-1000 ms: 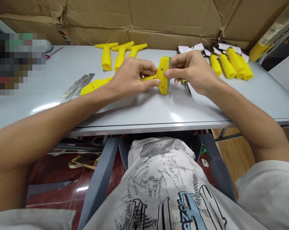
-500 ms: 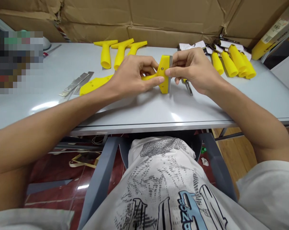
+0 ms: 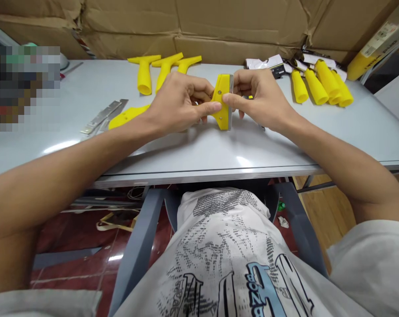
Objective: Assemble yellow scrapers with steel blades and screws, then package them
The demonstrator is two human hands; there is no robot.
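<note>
Just above the table, a yellow scraper (image 3: 223, 83) is held with its wide head upright and a metal blade (image 3: 231, 105) along the right edge. My left hand (image 3: 182, 103) is closed on it from the left, thumb on the head's face between two screws. My right hand (image 3: 257, 97) pinches the blade side, its thumb pressed on the head near the edge. Behind my right hand lies a tool, mostly hidden; only a metal tip and a bit of yellow show. Beside my left forearm rests another yellow scraper piece (image 3: 127, 115).
Metal blades (image 3: 102, 116) lie at the left of the white table (image 3: 193, 152). Several yellow scraper handles (image 3: 144, 79) stand along the back. More yellow handles (image 3: 316, 87) with white packaging lie at the back right. Cardboard (image 3: 216, 26) walls the rear.
Both hands and the scraper have shifted slightly left. My right thumb has slid further onto the scraper head, and my right hand now covers more of the tool behind it.
</note>
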